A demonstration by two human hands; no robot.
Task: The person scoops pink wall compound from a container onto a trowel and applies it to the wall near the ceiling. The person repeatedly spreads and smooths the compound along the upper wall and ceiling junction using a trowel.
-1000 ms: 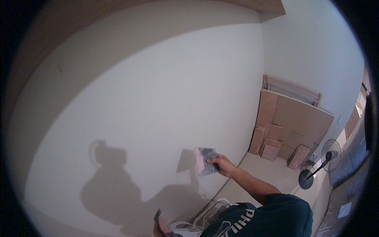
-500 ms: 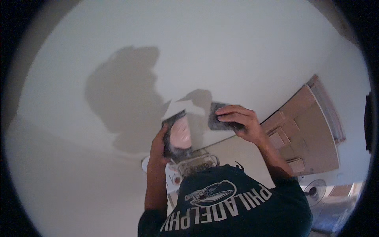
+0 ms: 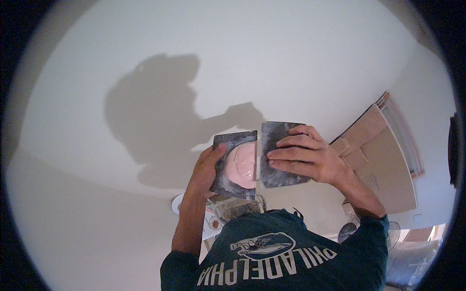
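My left hand [image 3: 206,167] grips a dark, flat rectangular spreader [image 3: 221,140] by its left side, thumb on the face. A smooth mound of pink filler [image 3: 240,167] lies on that face, reaching to its right edge. Closed on a second dark spreader [image 3: 272,133], dusty with pale residue, is my right hand [image 3: 308,157]; its fingers lie across the plate. The two plates are side by side, the right one's left edge close to the filler. Whether the edges touch, I cannot tell.
A broad pale wall [image 3: 315,48] with my shadow on it fills the view ahead. Brown cardboard sheets [image 3: 378,160] hang or lean at the right. Near my body stand a step stool or ladder [image 3: 238,208], a white surface [image 3: 177,203] and a fan [image 3: 393,235].
My right hand has brought its spreader down beside the left one. The left spreader has shifted right and turned to show more of the filler.
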